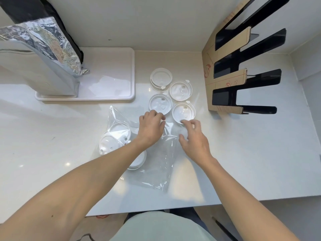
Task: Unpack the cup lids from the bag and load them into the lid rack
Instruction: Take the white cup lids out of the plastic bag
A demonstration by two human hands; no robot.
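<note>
Hands work at the clear plastic bag's mouth, left hand pinching the film, right hand loose-fingered, white round plastic cup lids staged on the tabletop beside the black slotted lid rack, more bagged.

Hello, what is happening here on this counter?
A person is unpacking round white plastic cup lids from a clear plastic bag. Four stacks already sit on the white counter. The left hand rests on the bag's mouth; the right hand reaches the nearest stack. The black slotted lid rack holds none.
</note>
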